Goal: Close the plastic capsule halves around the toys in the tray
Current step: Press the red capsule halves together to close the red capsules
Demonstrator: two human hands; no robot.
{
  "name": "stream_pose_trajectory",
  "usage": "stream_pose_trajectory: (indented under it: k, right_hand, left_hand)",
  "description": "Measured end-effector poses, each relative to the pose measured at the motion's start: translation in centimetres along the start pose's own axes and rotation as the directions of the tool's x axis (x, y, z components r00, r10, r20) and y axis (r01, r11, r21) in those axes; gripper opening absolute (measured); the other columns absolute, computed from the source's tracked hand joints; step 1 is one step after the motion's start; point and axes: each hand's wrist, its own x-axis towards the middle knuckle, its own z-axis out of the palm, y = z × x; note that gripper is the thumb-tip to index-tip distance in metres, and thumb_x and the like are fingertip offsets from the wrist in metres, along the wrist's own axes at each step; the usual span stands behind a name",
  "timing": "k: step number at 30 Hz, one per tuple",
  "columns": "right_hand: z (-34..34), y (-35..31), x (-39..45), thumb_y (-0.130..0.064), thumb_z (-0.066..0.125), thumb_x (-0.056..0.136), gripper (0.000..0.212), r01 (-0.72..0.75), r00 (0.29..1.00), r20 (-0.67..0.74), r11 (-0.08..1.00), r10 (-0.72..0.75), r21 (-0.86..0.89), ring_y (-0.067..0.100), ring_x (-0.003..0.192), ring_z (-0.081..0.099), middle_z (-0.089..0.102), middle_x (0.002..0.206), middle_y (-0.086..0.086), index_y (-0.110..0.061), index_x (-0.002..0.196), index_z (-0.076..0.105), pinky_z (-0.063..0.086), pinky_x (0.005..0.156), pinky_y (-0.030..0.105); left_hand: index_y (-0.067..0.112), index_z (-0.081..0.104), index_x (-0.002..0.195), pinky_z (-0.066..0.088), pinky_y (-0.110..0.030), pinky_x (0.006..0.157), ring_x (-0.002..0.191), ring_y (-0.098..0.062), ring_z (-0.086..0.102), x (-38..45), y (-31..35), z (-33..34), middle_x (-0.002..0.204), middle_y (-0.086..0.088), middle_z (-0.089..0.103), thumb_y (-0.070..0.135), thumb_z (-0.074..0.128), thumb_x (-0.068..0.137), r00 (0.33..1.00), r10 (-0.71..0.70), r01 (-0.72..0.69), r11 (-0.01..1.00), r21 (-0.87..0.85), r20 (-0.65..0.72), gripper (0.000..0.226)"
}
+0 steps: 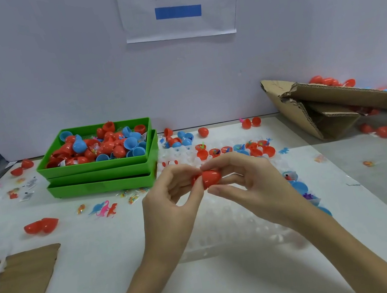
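A red plastic capsule (209, 178) is held in mid-air above the clear white tray (230, 230). My left hand (170, 199) pinches its left half. My right hand (248, 183) grips its right, pointed half. The two halves are together or nearly so; the fingers hide the seam. At the tray's far end sit several open red and blue capsule halves (237, 150) with small toys in them. More blue halves (299, 186) lie along the tray's right edge, partly hidden by my right wrist.
Stacked green bins (105, 180) full of red and blue capsule halves stand at the back left. An open red capsule (41, 226) and loose toy dinosaurs (105, 209) lie on the left. A torn cardboard box (330, 106) with red capsules lies at right. Brown cardboard (18, 288) sits front left.
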Motion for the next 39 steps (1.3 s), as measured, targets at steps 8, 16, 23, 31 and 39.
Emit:
stream_pose_trajectory:
  k: [8, 16, 23, 31, 39]
  right_hand:
    - [0.3, 0.0, 0.0, -0.014, 0.075, 0.092, 0.032, -0.018, 0.998, -0.064, 0.999, 0.016, -0.033, 0.013, 0.102, 0.072, 0.072, 0.111, -0.009, -0.018, 0.123, 0.067, 0.059, 0.087, 0.023]
    - [-0.1, -0.2, 0.0, -0.011, 0.074, 0.093, 0.028, -0.053, 0.997, -0.048, 0.999, 0.053, -0.011, 0.013, 0.100, 0.074, 0.075, 0.105, -0.009, -0.016, 0.120, 0.070, 0.060, 0.086, 0.026]
    - [-0.5, -0.3, 0.0, -0.017, 0.072, 0.094, 0.025, -0.113, 0.991, -0.063, 0.987, 0.121, 0.115, 0.017, 0.094, 0.076, 0.078, 0.103, -0.005, -0.016, 0.118, 0.074, 0.061, 0.086, 0.027]
    - [1.2, -0.7, -0.2, -0.020, 0.072, 0.092, 0.023, -0.099, 0.988, -0.100, 0.979, 0.118, 0.177, 0.014, 0.093, 0.076, 0.078, 0.101, -0.008, -0.017, 0.115, 0.075, 0.058, 0.082, 0.019]
    - [2.3, -1.1, -0.3, -0.015, 0.073, 0.092, 0.024, -0.092, 0.974, -0.173, 0.954, 0.146, 0.285, 0.017, 0.096, 0.076, 0.078, 0.102, -0.002, -0.009, 0.115, 0.075, 0.061, 0.081, 0.025]
  left_hand:
    - [0.014, 0.075, 0.110, 0.058, -0.021, 0.090, 0.102, -0.015, 0.075, 0.1, 0.1, -0.5, 0.101, 0.007, 0.079, 0.005, 0.073, 0.095, 0.995, 0.024, -0.023, 1.000, -0.006, 0.094, 0.017]
    - [0.022, 0.068, 0.118, 0.057, -0.024, 0.094, 0.106, -0.016, 0.075, 0.2, 0.0, -0.7, 0.111, 0.007, 0.077, 0.017, 0.083, 0.085, 0.994, 0.039, -0.038, 0.999, -0.011, 0.107, 0.036]
    - [0.019, 0.073, 0.113, 0.057, -0.019, 0.090, 0.103, -0.016, 0.075, 0.2, 0.5, -0.5, 0.105, 0.005, 0.078, 0.003, 0.077, 0.091, 0.994, -0.008, 0.019, 0.994, -0.109, 0.105, 0.028]
    - [0.020, 0.070, 0.107, 0.056, -0.018, 0.084, 0.098, -0.018, 0.072, 0.0, 0.4, -0.2, 0.098, 0.008, 0.074, -0.001, 0.071, 0.092, 0.999, 0.040, -0.040, 0.999, -0.014, 0.022, 0.026]
    - [0.017, 0.072, 0.112, 0.056, -0.018, 0.087, 0.105, -0.015, 0.073, -0.1, 0.4, 0.0, 0.103, 0.010, 0.075, 0.005, 0.068, 0.096, 0.998, 0.061, -0.062, 0.996, -0.058, -0.017, 0.020]
